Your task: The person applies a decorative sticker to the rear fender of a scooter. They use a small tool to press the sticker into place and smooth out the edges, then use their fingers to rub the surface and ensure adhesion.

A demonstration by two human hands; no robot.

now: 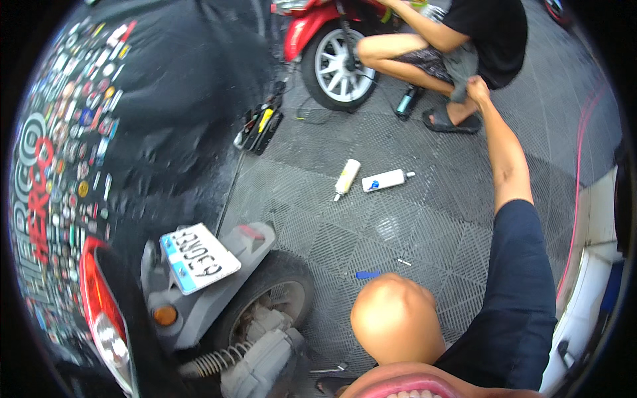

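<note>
My right arm reaches far forward along the right side, and my right hand [478,90] is closed on a grey cloth [462,67]. The cloth hangs beside the leg of a person [494,40] in a black shirt, who squats by a red scooter [308,30]. That person's hands are near the scooter's front end, partly cut off by the upper edge. My left hand is out of view. One of my bent knees [396,318] shows at the bottom.
Two white bottles [347,178] lie on the grey grid floor. A tool tray [262,126], a dark bottle [407,101], a blue strip [367,274] and a small metal tool [404,261] are also down there. Another scooter's rear wheel [282,292] stands at lower left. A pink hose [578,179] runs along the right.
</note>
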